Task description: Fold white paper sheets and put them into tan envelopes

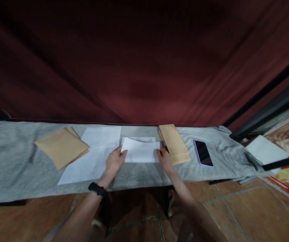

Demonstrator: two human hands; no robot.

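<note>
A white sheet of paper [141, 153], folded over on itself, lies at the middle of the cloth-covered table. My left hand [115, 159] pinches its left edge, thumb on top. On the opposite edge, my right hand [164, 158] grips the paper between thumb and fingers. The upper layer bows slightly, and part of the layer beneath shows behind it. Close beside my right hand is a stack of brown envelopes [176, 143]. Left of my left hand, white sheets [96, 158] with a crease lie flat, partly under other brown envelopes [62, 146].
A phone [204, 153] with a pale purple edge lies right of the envelopes. Grey cloth [10, 161] covers the narrow table. A dark red curtain [144, 67] hangs right behind it. Black metal bars [273, 90] and printed boards stand at the right.
</note>
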